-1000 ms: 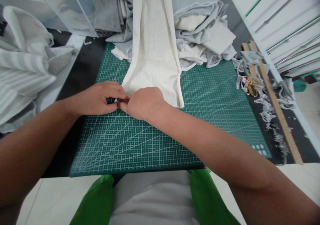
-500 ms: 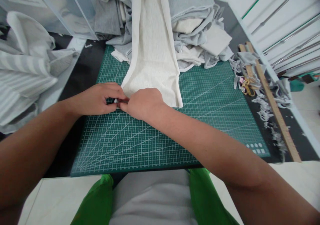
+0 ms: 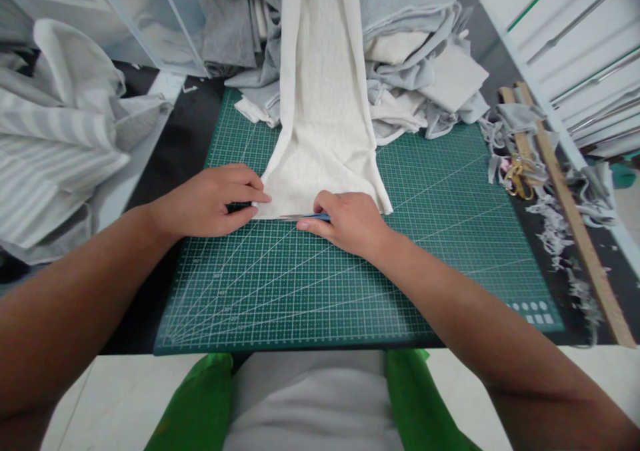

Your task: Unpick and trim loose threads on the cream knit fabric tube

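Note:
A long cream cloth (image 3: 327,121) stretches from the pile toward me, its near edge flat on a green cutting mat (image 3: 300,291). At the cloth's near left corner, my left hand (image 3: 213,201) has its thumb and fingers closed on the edge. My right hand (image 3: 350,224) lies against the middle of the same edge. It grips a small blue-handled tool (image 3: 320,217) whose thin pale tip points left along the cloth edge; most of the tool is hidden by the fingers, and its exact kind does not show.
Grey and cream fabrics (image 3: 410,11) are heaped behind the mat. Striped cloth (image 3: 55,151) lies at left, near a clear plastic bin (image 3: 145,17). On the right are a wooden stick (image 3: 583,217), gold-handled scissors (image 3: 520,179) and fabric scraps (image 3: 550,227).
My right hand has moved right along the cloth edge, away from my left hand, and the blue-handled tool now shows in it. My left hand stays at the corner. The view has shifted slightly.

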Motion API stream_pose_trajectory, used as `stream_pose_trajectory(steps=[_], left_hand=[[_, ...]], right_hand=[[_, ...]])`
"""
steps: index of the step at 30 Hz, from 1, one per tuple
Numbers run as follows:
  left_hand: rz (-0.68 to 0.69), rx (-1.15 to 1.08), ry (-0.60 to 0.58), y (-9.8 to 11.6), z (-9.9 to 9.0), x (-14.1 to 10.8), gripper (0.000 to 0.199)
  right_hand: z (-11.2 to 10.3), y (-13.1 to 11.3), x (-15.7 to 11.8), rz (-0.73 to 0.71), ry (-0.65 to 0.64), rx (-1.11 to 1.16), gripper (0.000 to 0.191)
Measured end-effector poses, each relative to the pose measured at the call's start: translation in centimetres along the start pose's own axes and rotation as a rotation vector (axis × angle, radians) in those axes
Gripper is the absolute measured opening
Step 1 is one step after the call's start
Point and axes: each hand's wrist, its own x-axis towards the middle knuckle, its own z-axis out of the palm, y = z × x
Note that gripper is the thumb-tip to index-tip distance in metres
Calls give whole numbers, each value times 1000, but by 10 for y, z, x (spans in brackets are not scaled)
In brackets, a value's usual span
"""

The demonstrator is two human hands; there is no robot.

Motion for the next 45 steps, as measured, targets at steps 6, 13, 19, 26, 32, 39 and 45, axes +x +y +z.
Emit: stream_pose_trajectory(steps=[6,13,19,26,32,39,45], left_hand=[[188,107,54,10,14,6,21],[339,360,90,27,28,21,21],[318,388,38,35,29,26,23],[308,307,49,36,32,26,29],[313,210,26,28,33,23,32],[311,170,25,23,35,20,31],[306,156,24,23,35,20,31]], right_hand=[[4,36,-19,-22,80,33,47],[4,72,-50,-34,184,40,43],[2,74,-58,-30,139,25,40],[-26,55,-61,112,241,325,29],[-50,20,-52,156,147,663,21],[-18,30,-30,214,57,836,19],[-14,39,-33,243,88,850,21]])
